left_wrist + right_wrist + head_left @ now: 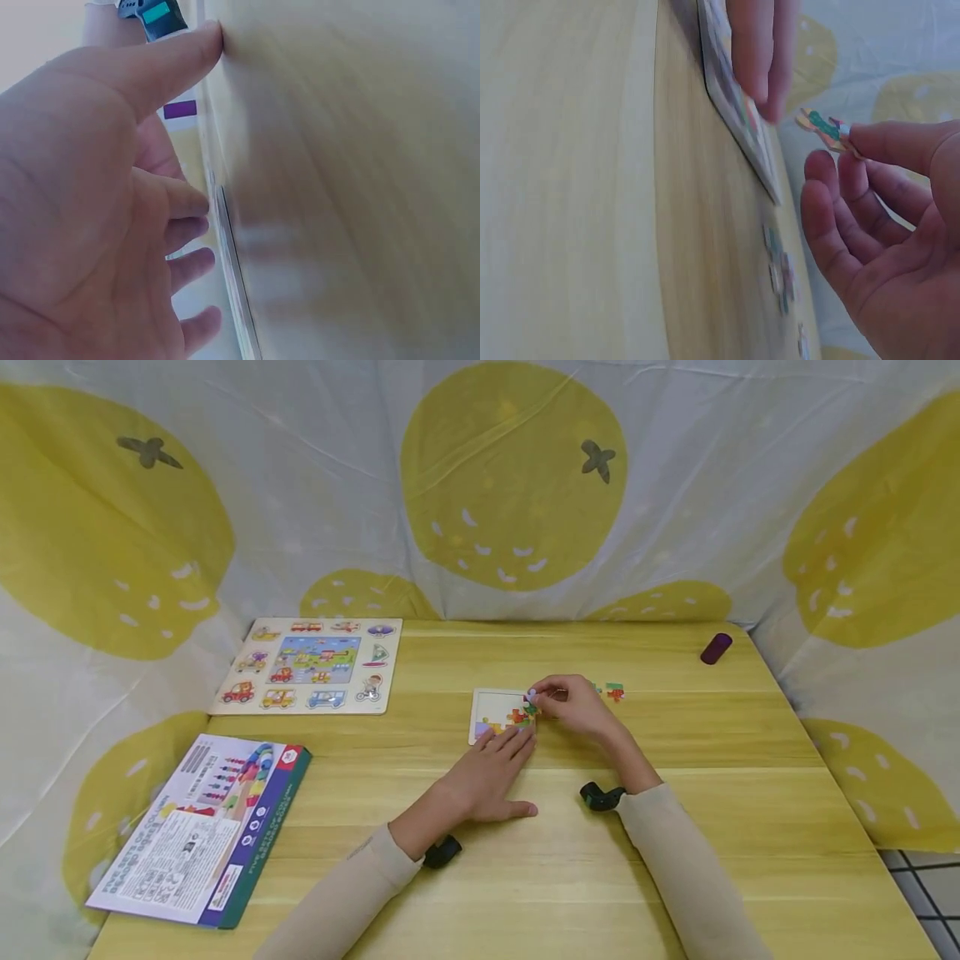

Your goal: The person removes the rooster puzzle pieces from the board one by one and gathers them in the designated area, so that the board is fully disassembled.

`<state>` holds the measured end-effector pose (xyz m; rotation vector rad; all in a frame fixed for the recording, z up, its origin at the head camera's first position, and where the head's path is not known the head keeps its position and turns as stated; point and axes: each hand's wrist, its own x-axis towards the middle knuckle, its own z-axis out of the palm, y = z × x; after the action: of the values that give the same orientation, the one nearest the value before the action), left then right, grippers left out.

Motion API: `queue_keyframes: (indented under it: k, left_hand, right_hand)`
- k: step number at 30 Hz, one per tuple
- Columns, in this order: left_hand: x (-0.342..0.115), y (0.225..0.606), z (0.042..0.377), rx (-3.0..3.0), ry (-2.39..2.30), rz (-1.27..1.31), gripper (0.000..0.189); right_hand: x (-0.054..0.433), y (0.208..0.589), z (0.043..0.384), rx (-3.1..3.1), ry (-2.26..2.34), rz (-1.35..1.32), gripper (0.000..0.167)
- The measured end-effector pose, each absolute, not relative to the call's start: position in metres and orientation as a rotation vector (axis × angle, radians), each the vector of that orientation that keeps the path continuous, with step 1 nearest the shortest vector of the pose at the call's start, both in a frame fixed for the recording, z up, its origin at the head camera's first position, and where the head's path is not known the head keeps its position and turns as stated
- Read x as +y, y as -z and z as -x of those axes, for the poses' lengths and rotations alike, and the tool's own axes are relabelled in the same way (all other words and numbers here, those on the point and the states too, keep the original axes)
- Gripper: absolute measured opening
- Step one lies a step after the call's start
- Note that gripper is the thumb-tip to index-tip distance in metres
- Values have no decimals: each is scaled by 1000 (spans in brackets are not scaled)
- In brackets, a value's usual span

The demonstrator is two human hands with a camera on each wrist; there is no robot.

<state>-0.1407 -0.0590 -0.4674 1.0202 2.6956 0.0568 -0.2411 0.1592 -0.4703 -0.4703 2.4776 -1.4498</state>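
A small white-framed jigsaw board [498, 706] lies near the middle of the table, with colourful pieces laid along its lower and right parts. Between thumb and fingers my right hand [573, 703] pinches a jigsaw piece [825, 131] with green on it, raised above the board's right edge. My left hand [487, 781] lies palm down with its fingers straight, their tips on the board's near edge. Beyond the right hand, loose jigsaw pieces [614, 692] rest on the table; the right wrist view also shows these loose pieces [781, 270] beside the board.
A larger picture puzzle board [382, 685] with vehicles lies at the back left. In front of it is a flat printed box [187, 827] with a green side. A dark purple cylinder [716, 648] lies at the back right. Patterned cloth [510, 477] hangs behind the table.
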Motion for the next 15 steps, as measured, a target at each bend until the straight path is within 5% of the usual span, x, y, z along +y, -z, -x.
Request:
queue_keyframes:
  k: [15]
  left_hand:
    - [-69,465,137,2702,-143,-965,87]
  right_hand:
    - [222,481,232,2453,1528,324,29]
